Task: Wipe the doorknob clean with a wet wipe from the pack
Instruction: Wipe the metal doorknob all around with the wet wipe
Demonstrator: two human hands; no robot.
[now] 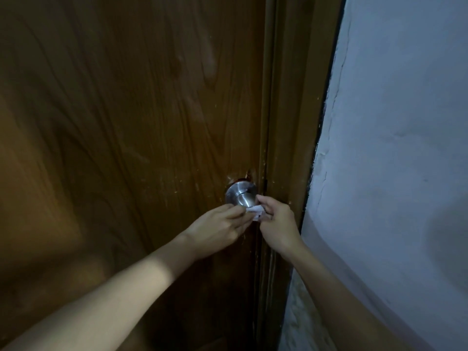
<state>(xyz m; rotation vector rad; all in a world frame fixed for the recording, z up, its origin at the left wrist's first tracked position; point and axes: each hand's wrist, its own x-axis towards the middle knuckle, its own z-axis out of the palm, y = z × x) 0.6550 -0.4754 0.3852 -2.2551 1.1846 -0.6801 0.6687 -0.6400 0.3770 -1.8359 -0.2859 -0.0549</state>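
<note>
While your left hand [217, 225] and right hand [276, 222] pinch the wet wipe [256, 213], the doorknob [241, 195] sits at its 11 o'clock.

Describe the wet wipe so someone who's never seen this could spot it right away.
Follow the brown wooden door to its right edge, where a round steel doorknob sits. Just below it, the left hand and right hand meet, pinching the wet wipe, the only small crumpled white thing there.
</note>
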